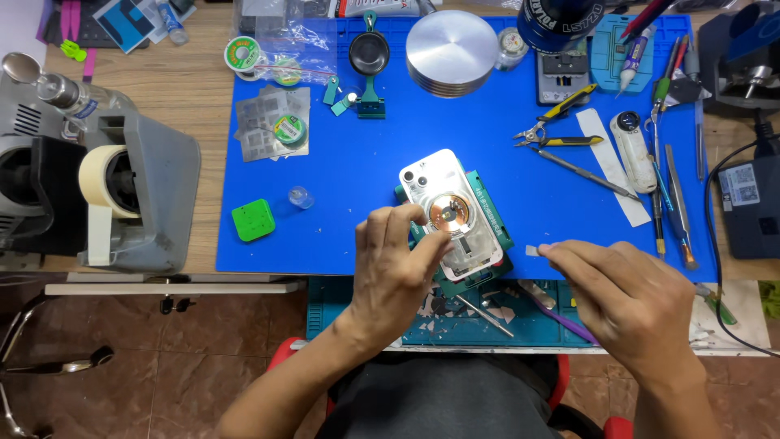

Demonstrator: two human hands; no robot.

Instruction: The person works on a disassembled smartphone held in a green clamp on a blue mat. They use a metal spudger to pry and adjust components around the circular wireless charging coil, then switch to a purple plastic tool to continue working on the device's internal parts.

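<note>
Right now your left hand (398, 260) rests on the near-left edge of the opened phone back (452, 213), fingers curled, the fingertips pinched together over the round copper coil (444, 216); whether anything sits between them is too small to tell. The phone back lies camera end away from you on a teal holder (497, 262), near the front edge of the blue mat (341, 162) that covers the wooden surface (195, 89).

Your right hand (621, 289) hovers to the right of the phone, thumb and forefinger closed on a small pale strip (532, 250), and it looks to hold a thin purple-handled tool (569, 323) under the palm.

It reads as a fitting step: one hand steadies the work near the coil while the other brings a small piece in. The next move likely calls for a slow, level approach and a steady left hand so the phone back does not shift in the holder. Tweezers (587, 175) and cutters (561, 122) lie well apart, further back on the mat.
</note>
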